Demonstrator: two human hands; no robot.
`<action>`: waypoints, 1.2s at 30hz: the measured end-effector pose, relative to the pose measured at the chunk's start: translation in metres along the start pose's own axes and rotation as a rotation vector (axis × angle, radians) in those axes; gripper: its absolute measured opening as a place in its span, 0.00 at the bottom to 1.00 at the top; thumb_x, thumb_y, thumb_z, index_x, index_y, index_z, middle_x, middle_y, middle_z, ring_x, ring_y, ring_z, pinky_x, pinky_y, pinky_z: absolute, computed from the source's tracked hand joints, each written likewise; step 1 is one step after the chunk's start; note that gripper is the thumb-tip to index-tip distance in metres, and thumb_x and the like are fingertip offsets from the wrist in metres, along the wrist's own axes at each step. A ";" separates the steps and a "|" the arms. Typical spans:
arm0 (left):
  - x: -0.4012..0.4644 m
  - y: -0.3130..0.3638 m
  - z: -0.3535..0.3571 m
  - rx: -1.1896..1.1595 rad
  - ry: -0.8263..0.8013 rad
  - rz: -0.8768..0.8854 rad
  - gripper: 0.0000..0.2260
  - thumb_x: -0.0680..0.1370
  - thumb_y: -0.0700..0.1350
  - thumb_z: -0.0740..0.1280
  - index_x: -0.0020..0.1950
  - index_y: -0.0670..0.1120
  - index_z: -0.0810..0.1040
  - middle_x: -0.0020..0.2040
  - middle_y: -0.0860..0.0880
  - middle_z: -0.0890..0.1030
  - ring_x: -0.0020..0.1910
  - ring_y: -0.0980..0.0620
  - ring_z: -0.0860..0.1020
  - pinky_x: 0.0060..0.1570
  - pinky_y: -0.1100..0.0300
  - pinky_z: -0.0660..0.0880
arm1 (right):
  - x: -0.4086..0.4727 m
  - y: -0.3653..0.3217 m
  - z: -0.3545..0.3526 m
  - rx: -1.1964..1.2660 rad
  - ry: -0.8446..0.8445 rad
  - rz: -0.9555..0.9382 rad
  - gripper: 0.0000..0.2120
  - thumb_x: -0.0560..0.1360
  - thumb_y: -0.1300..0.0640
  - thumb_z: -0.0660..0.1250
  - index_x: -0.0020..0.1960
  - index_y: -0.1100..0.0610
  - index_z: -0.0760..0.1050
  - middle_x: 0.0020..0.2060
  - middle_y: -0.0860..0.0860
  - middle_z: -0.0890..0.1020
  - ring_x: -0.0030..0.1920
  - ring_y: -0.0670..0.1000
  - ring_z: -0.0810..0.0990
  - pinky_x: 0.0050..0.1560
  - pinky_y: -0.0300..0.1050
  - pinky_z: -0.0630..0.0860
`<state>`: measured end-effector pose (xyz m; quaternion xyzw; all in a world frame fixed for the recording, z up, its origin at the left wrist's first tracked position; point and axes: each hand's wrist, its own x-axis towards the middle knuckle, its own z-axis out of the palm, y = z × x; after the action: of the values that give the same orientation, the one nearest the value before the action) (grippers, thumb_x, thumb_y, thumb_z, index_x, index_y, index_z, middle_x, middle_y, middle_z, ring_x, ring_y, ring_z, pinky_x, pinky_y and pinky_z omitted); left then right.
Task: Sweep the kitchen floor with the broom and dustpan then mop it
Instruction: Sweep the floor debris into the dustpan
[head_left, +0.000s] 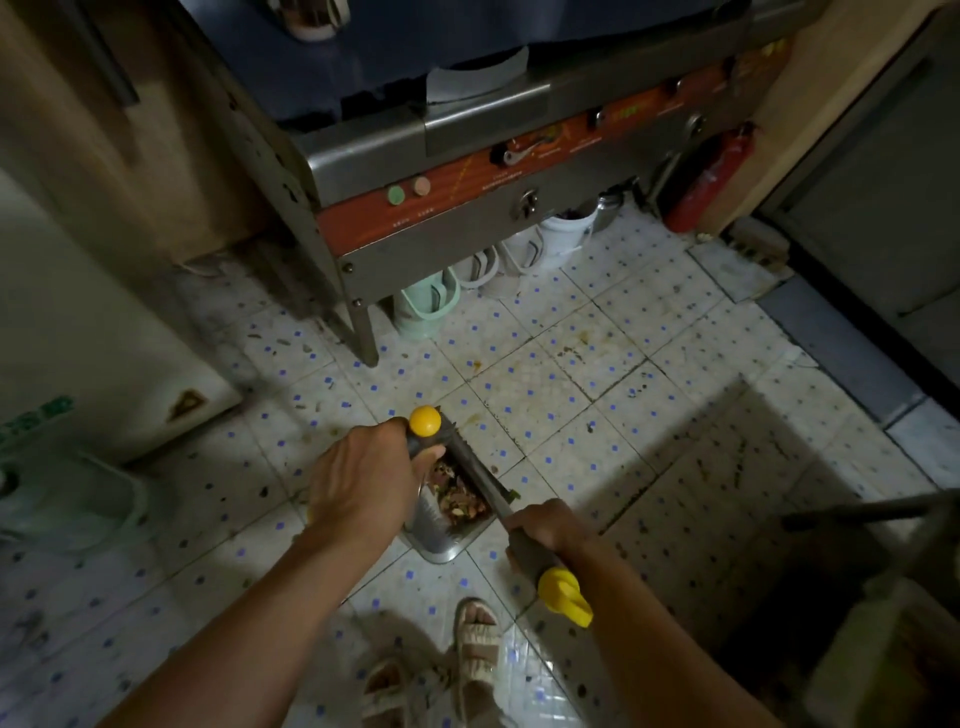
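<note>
My left hand grips a dark handle topped by a round yellow cap. Below it on the tiled floor stands the metal dustpan, holding a heap of brown and green food scraps. My right hand grips the broom handle, whose end carries a yellow hanging cap. That handle slants up-left over the pan's right side. The broom's head is hidden behind the pan and my hands.
A steel cooking range stands ahead, with white and green jugs under it and a red fire extinguisher to its right. A white appliance is at left. My sandalled feet are below. The speckled tiles are stained.
</note>
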<state>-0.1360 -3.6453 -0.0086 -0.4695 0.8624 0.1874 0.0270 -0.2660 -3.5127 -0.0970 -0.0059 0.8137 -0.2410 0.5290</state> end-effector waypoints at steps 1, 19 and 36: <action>-0.005 -0.004 -0.002 -0.006 0.002 0.010 0.14 0.76 0.61 0.63 0.45 0.51 0.75 0.42 0.50 0.81 0.38 0.51 0.75 0.32 0.61 0.64 | -0.004 0.003 0.003 0.012 0.023 -0.007 0.11 0.76 0.62 0.64 0.55 0.66 0.76 0.50 0.62 0.81 0.41 0.55 0.79 0.34 0.41 0.75; -0.044 -0.066 -0.028 -0.051 0.078 -0.010 0.17 0.74 0.63 0.63 0.48 0.51 0.78 0.41 0.50 0.81 0.41 0.50 0.79 0.37 0.57 0.75 | 0.037 0.019 0.003 0.140 0.116 0.053 0.14 0.80 0.65 0.58 0.36 0.56 0.66 0.36 0.52 0.72 0.33 0.47 0.73 0.32 0.36 0.73; -0.090 -0.086 -0.047 0.070 0.102 -0.155 0.17 0.74 0.65 0.62 0.47 0.52 0.76 0.40 0.50 0.79 0.41 0.50 0.78 0.36 0.60 0.72 | 0.032 0.008 0.056 0.012 -0.083 0.010 0.06 0.78 0.64 0.60 0.44 0.64 0.73 0.34 0.56 0.76 0.33 0.53 0.76 0.37 0.44 0.75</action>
<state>-0.0094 -3.6314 0.0292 -0.5427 0.8296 0.1304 0.0138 -0.2298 -3.5353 -0.1458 -0.0084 0.7896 -0.2428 0.5635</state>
